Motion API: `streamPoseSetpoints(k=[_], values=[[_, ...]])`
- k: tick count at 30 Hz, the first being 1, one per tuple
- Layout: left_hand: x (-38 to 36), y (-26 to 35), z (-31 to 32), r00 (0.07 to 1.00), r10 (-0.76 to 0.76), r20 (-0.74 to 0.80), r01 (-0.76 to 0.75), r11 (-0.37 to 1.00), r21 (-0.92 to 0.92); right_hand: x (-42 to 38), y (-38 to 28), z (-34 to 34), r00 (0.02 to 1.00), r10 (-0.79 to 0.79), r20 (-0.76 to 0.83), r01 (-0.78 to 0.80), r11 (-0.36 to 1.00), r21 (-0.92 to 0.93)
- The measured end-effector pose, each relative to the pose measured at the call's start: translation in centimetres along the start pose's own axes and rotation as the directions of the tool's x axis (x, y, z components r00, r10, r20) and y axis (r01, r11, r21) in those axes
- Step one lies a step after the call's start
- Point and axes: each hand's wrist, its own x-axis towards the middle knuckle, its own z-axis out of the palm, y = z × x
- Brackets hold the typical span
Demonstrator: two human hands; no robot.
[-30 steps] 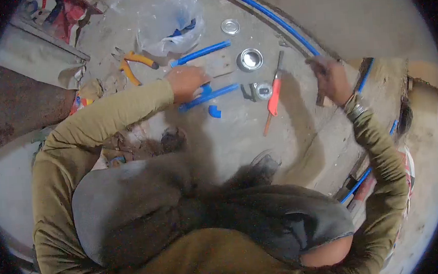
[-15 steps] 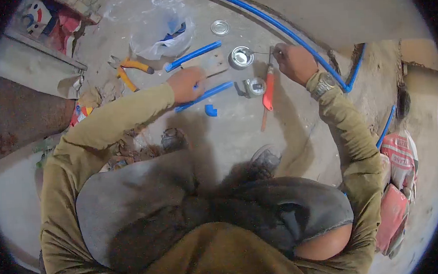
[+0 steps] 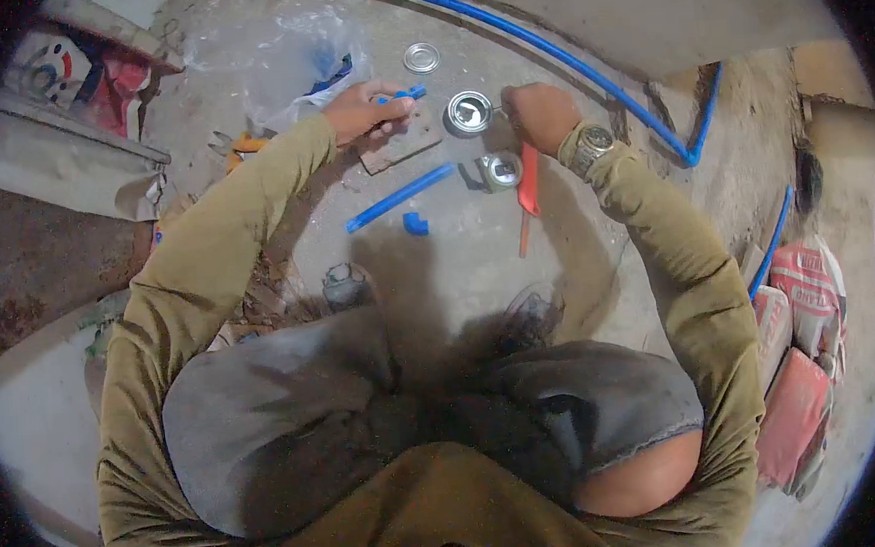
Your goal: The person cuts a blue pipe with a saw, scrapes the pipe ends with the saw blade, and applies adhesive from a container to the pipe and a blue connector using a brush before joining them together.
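My left hand [image 3: 360, 113] is closed around a length of blue plastic pipe [image 3: 416, 92], its end sticking out past the fingers above a small flat board [image 3: 405, 149]. My right hand [image 3: 543, 117] pinches a thin stick whose tip reaches the rim of an open round can [image 3: 470, 114]; most of the stick is hidden. Beneath that hand lies a red-handled saw [image 3: 529, 183]. Near it sit a tape measure [image 3: 501, 171], another blue pipe piece [image 3: 400, 198] and a blue elbow fitting [image 3: 415, 224].
A metal lid [image 3: 421, 57] lies beyond the can. At the left are a clear plastic bag [image 3: 295, 72] and orange-handled pliers [image 3: 247, 145], partly covered by my sleeve. A long blue pipe [image 3: 544, 46] runs along the wall. Cement bags [image 3: 800, 301] lie at the right.
My left hand has moved up and now holds the upper blue pipe piece, which lay on the floor. My right hand has shifted slightly left with the stick, closer to the can.
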Motion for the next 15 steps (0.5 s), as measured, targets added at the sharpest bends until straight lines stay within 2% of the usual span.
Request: streamPoseSetpoints(k=[3,6,9,12,15], values=[[0.1,0.2,0.0,0.996,-0.004,0.091,0.014,0.994,-0.112,-0.4,0.3,0.1,0.992,-0.012,-0.123,0.022,0.997,0.077],[0.7,0.0,0.6,0.993,0.098,-0.059,-0.100,0.995,-0.019,-1.0,0.8,-0.2,0.985,0.046,-0.168,-0.018,0.986,0.163],[2.0,-1.1,0.2,0.966,0.149,-0.210,-0.139,0.988,0.060,-1.2,2.4,1.6,0.962,0.007,-0.272,0.036,0.987,0.154],[2.2,-0.9,-0.1,0.972,0.166,-0.167,-0.155,0.985,0.082,-2.3,2.7,1.7,0.970,0.016,-0.244,0.015,0.992,0.124],[2.7,-1.3,-0.1,0.973,0.178,-0.149,-0.178,0.984,0.013,-3.0,2.7,0.2,1.000,0.013,0.006,-0.014,0.998,0.065]])
